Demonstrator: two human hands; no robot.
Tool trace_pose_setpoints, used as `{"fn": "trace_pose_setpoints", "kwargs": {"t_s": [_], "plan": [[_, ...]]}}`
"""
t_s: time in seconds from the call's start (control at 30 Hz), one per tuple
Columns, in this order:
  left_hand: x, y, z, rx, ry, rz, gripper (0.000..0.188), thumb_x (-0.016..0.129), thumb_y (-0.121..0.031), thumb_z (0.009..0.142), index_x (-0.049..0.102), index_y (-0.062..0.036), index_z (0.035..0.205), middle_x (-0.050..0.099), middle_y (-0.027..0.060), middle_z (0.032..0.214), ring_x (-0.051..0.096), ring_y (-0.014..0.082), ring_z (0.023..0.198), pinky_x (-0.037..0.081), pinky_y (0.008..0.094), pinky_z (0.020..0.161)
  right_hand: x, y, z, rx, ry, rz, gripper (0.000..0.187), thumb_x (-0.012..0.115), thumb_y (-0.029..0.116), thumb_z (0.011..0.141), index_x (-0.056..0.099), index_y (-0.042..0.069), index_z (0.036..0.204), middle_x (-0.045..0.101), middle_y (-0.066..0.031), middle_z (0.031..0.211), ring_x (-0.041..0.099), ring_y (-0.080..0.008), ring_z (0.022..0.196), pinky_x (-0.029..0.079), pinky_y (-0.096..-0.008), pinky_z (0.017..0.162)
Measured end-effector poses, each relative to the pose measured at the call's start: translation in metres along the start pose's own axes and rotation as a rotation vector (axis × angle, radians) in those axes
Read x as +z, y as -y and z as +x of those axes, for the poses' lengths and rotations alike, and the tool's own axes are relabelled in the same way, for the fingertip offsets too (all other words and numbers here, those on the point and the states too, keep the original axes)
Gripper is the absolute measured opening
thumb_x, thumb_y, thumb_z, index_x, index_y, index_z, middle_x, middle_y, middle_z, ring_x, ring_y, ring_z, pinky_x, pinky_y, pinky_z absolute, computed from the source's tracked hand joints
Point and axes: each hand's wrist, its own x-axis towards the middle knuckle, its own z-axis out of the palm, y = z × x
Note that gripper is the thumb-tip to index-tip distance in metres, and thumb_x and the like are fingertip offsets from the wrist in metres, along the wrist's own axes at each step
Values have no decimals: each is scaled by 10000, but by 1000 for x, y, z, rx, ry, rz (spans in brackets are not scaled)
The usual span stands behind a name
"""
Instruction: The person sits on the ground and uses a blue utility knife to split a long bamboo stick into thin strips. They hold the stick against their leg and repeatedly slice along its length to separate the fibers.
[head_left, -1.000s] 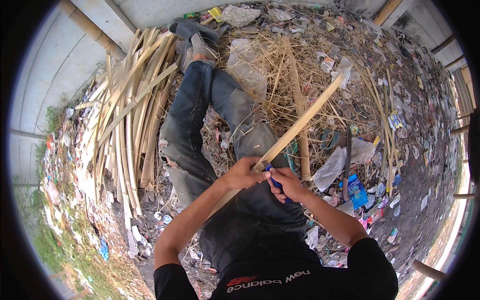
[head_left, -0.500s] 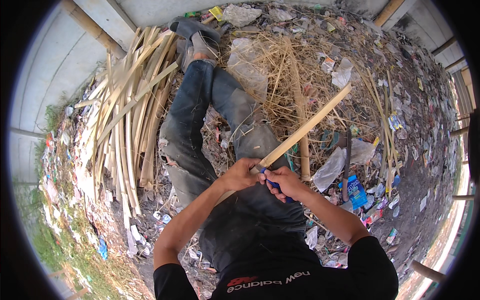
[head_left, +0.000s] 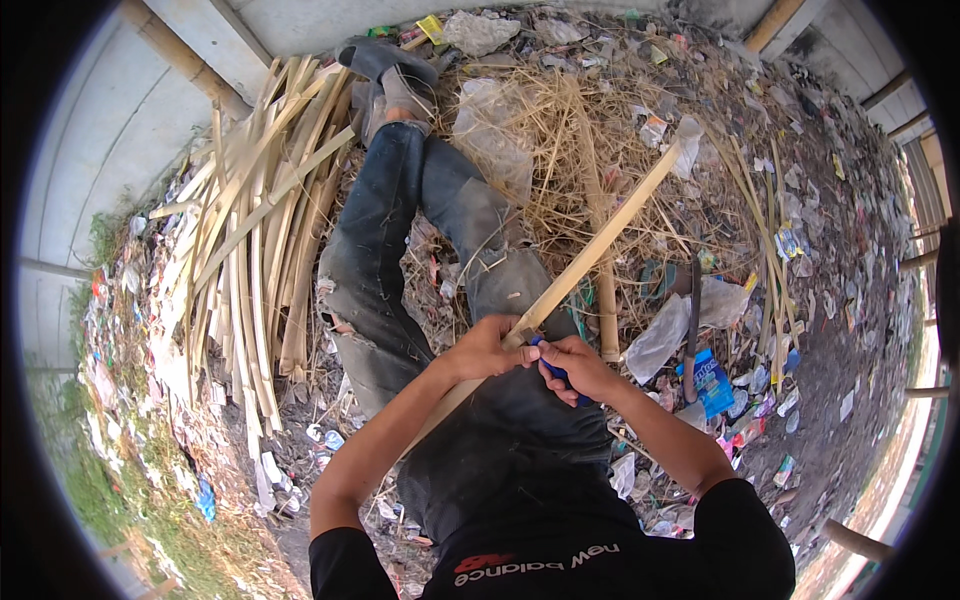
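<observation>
A long pale bamboo strip (head_left: 610, 238) slants across my lap, its far end over the straw and its near end below my left forearm. My left hand (head_left: 485, 350) is closed round the strip near its middle. In my right hand (head_left: 582, 368) is a knife with a blue handle (head_left: 553, 366), gripped in closed fingers. Its short blade lies against the strip, right beside my left thumb. The two hands nearly touch above my thighs.
Many split bamboo strips (head_left: 250, 240) are piled left of my legs. Beyond my right leg lie shavings (head_left: 545, 130), a bamboo piece (head_left: 606, 300) and a dark curved blade-like tool (head_left: 693, 330). Thin strips (head_left: 768, 240) rest farther right. Litter covers the ground, including a blue packet (head_left: 713, 383).
The strip's far end has swung a little to the left, and more of its near end shows below my left forearm. Both hands keep their hold, with the knife shifted slightly right.
</observation>
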Motion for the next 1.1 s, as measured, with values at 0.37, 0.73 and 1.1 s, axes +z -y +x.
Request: {"fn": "trace_pose_setpoints", "kwargs": {"t_s": [0.37,0.73,1.1], "plan": [[13,0,0,-3,-160,147,429,666,-415,1048,740,-2,959,672,15,694,623,98,623,495,291,577,29,9,10,37,-286,21,483,465,411,1137,594,12,895,483,-16,633,432,-96,407,387,-281,367],[10,-1,-10,150,-234,277,562,711,-476,998,693,13,1274,735,181,916,727,241,870,550,379,800,-5,10,-5,1,16,-132,582,476,499,1119,555,17,803,522,-37,625,498,-106,415,428,-285,379],[-1,-5,-19,160,-29,163,703,789,-305,971,507,-8,1543,726,157,1279,643,178,1134,488,350,1031,-5,7,5,58,88,-156,573,487,487,1118,556,13,803,524,-36,633,494,-104,409,432,-282,371]]}}
